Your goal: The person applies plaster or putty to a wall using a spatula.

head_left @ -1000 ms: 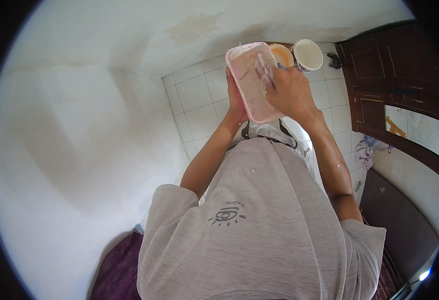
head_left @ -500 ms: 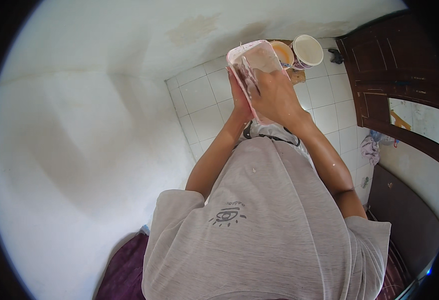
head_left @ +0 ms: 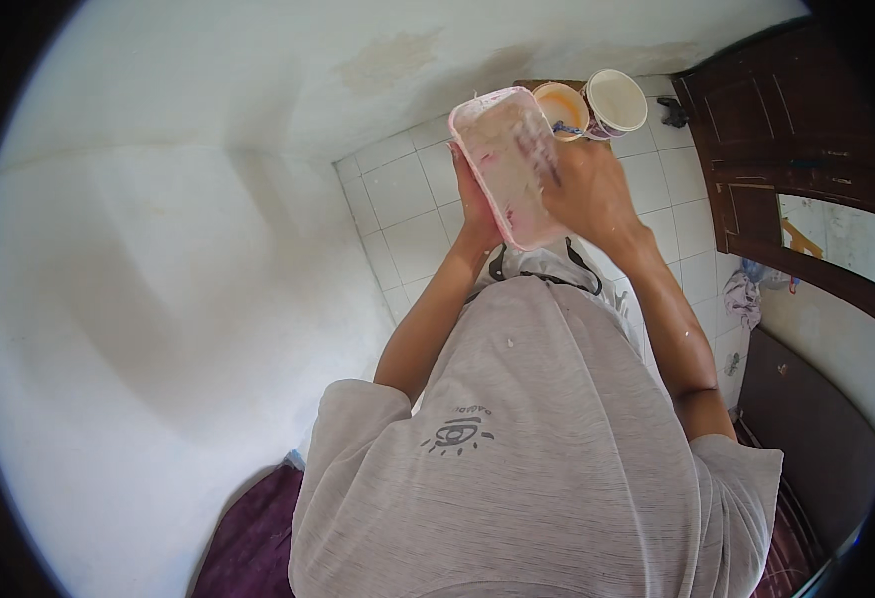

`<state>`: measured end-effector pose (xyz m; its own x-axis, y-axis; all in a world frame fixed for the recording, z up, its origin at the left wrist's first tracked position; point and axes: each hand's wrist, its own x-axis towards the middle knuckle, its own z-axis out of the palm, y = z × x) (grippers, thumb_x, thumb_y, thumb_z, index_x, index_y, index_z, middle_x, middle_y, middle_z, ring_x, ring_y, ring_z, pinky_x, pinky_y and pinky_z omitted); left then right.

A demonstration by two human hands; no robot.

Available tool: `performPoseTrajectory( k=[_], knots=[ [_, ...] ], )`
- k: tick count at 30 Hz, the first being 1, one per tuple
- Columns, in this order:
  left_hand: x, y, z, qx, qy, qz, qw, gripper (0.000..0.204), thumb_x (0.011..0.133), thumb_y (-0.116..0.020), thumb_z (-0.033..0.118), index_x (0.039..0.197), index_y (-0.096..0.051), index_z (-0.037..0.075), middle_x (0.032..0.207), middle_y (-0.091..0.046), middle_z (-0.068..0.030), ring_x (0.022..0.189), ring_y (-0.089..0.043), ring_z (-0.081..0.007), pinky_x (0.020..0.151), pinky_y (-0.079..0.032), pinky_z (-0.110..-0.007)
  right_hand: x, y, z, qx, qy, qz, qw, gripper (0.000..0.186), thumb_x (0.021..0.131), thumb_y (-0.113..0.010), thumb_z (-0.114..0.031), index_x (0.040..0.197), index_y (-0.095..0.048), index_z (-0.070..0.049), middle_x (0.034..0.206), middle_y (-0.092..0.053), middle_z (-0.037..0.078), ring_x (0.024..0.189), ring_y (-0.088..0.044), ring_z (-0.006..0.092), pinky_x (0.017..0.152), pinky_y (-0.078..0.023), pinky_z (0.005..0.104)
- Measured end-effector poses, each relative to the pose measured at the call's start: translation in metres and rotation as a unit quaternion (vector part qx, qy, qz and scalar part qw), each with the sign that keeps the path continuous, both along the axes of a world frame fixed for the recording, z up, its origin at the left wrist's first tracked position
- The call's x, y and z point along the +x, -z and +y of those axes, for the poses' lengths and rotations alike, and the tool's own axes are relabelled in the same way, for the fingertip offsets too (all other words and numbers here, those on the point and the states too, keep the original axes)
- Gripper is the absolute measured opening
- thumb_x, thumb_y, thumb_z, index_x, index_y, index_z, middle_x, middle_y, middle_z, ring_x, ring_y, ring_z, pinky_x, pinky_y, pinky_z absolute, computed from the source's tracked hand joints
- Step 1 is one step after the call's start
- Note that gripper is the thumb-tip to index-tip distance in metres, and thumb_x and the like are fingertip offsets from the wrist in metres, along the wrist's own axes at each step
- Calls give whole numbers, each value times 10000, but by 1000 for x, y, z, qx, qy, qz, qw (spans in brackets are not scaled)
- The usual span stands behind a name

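Note:
My left hand (head_left: 474, 199) grips a pink-rimmed rectangular plastic tub (head_left: 502, 174) along its left side, fingers wrapped underneath. Pale paste coats the inside of the tub, with pink showing through in spots. Over the tub's right side, my right hand (head_left: 597, 194) is closed around a flat, blade-like tool (head_left: 535, 149). Motion smears that tool and its handle is hidden in the hand, so its exact kind is unclear.
Beyond the tub, a bucket with orange inside (head_left: 562, 103) and a white bucket (head_left: 617, 100) stand on the tiled floor (head_left: 398, 194). A patchy white wall (head_left: 158, 279) rises at left. Dark wooden furniture (head_left: 786, 120) and a dark panel (head_left: 806, 429) line the right.
My right hand and the tool have moved right across the tub, uncovering more of the paste. The left hand still holds the tub, which has shifted only slightly.

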<state>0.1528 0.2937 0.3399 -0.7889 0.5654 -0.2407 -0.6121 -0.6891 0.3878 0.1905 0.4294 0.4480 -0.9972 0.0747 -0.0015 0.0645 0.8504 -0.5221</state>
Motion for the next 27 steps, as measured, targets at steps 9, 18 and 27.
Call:
performPoseTrajectory(
  k=[9, 18, 27],
  knots=[
    [3, 7, -7, 31, 43, 11, 999, 862, 982, -217, 759, 1550, -329, 120, 1487, -473, -122, 1332, -511, -274, 1132, -425, -445, 8, 12, -4, -21, -58, 6, 998, 158, 782, -649, -93, 823, -642, 59, 684, -635, 268, 660, -652, 460, 643, -539, 499],
    [6, -5, -4, 35, 10, 0, 999, 844, 983, -217, 757, 1546, -348, 142, 1489, -485, -114, 1345, -510, -295, 1113, -448, -474, 1, 7, -4, 41, -32, 23, 998, 156, 767, -652, -97, 808, -641, 53, 656, -632, 257, 635, -654, 453, 612, -536, 499],
    [6, -5, 0, 6, 19, 23, 1000, 883, 965, -232, 782, 1538, -354, 122, 1490, -478, -131, 1330, -516, -301, 1120, -439, -467, 6, -3, -14, 27, -50, -5, 998, 219, 779, -669, -138, 870, -653, 60, 671, -639, 256, 654, -653, 458, 644, -543, 506]
  ],
)
